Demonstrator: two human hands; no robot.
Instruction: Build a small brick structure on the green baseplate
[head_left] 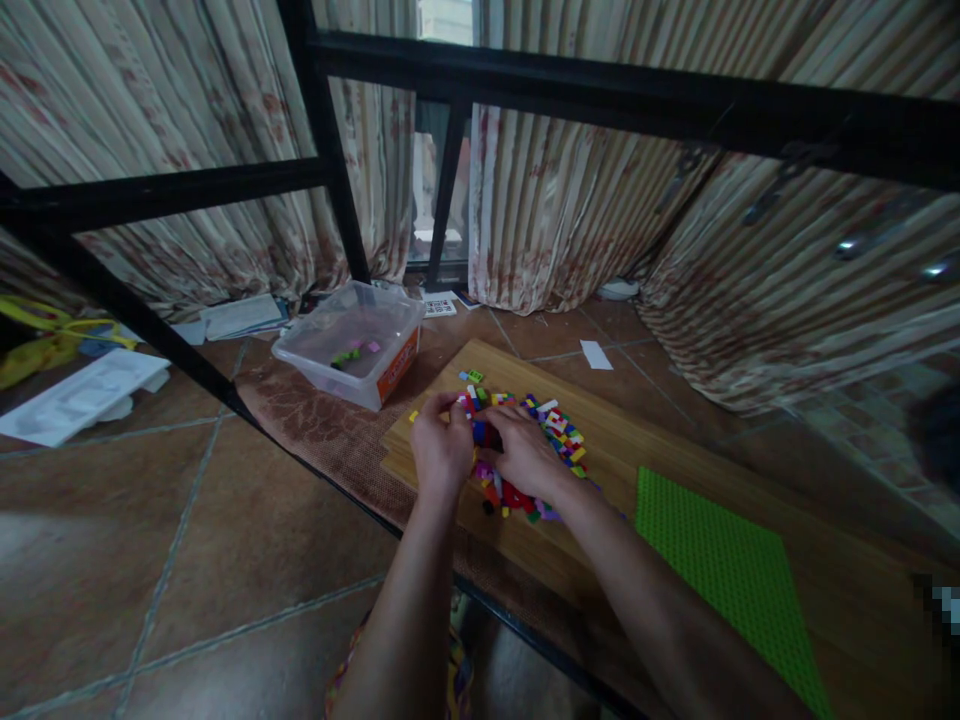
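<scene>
A pile of small mixed-colour toy bricks (562,435) lies on a wooden board, and both hands are in it. My left hand (441,445) is closed at the pile's left side, its fingers bent and its thumb up beside red and white bricks. From the right, my right hand (527,450) curls its thumb and fingers round a blue toy brick (481,433) between the two hands. The left fingertips are partly hidden, but they seem to touch that same blue brick. A green studded baseplate (720,570) lies to the right of my right forearm.
A clear plastic box (352,340) with a few bricks inside stands behind on a brown cloth (300,400). The wooden board (615,400) carries the pile and baseplate. Black metal bars (600,85) cross in front of the curtains. White packaging (82,395) and papers lie on the tiled floor.
</scene>
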